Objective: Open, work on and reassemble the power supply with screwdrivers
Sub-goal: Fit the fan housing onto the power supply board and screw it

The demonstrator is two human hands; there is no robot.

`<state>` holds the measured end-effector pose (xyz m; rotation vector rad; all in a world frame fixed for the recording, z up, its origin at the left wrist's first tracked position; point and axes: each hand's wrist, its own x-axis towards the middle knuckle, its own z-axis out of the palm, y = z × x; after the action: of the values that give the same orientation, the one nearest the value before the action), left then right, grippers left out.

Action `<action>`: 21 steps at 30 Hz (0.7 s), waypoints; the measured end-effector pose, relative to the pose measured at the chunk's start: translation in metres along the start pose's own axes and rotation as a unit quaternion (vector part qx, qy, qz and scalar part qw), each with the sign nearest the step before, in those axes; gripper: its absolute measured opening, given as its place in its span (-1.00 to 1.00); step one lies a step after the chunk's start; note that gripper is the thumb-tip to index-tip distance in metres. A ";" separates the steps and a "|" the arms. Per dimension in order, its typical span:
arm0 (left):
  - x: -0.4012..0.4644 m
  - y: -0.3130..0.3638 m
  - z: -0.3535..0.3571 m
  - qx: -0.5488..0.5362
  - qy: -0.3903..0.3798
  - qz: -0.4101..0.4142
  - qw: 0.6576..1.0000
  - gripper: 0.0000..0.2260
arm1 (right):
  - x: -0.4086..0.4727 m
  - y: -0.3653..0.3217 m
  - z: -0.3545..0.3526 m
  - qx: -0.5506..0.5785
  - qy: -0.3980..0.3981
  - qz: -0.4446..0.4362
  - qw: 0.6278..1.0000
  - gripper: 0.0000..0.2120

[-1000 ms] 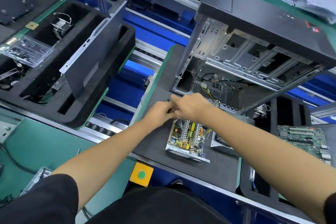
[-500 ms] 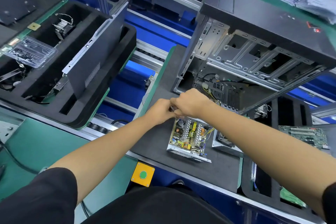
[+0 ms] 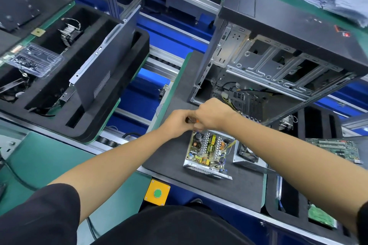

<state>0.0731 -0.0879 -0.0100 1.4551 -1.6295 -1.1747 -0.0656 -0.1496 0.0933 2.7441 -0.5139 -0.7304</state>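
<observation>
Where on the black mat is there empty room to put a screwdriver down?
The black mat lies bare left of the open power supply, toward the mat's left edge, and in front of it, toward the yellow button box. It is crowded behind, by the computer case, and right, by the fan cover.

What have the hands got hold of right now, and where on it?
Both the left hand and right hand close on a small orange-and-black tool, likely a screwdriver; only a sliver shows, so the grip point cannot be told.

Open computer case (image 3: 278, 49) upright on mat; yellow button box (image 3: 157, 193) below.
</observation>
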 end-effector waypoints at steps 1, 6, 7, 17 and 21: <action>0.001 0.000 -0.001 0.004 -0.015 -0.009 1.000 -0.78 | -0.001 0.002 0.001 0.008 0.009 -0.003 1.000 -0.66; 0.003 0.003 -0.012 0.082 -0.066 0.000 0.994 -0.75 | -0.003 0.011 -0.002 0.072 0.007 -0.104 0.992 -0.77; 0.002 0.004 -0.013 0.075 -0.067 0.015 0.995 -0.76 | -0.004 0.013 -0.001 0.073 0.005 -0.097 0.993 -0.78; 0.005 0.013 -0.003 0.050 -0.031 0.015 0.998 -0.86 | -0.004 0.011 0.012 0.048 0.022 0.000 0.999 -0.69; 0.008 0.017 -0.003 0.090 -0.067 -0.007 0.994 -0.92 | -0.009 0.016 0.011 0.067 0.032 -0.120 0.990 -0.86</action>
<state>0.0671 -0.0966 0.0058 1.5288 -1.8592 -1.1807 -0.0830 -0.1623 0.0934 2.9786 -0.2293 -0.6808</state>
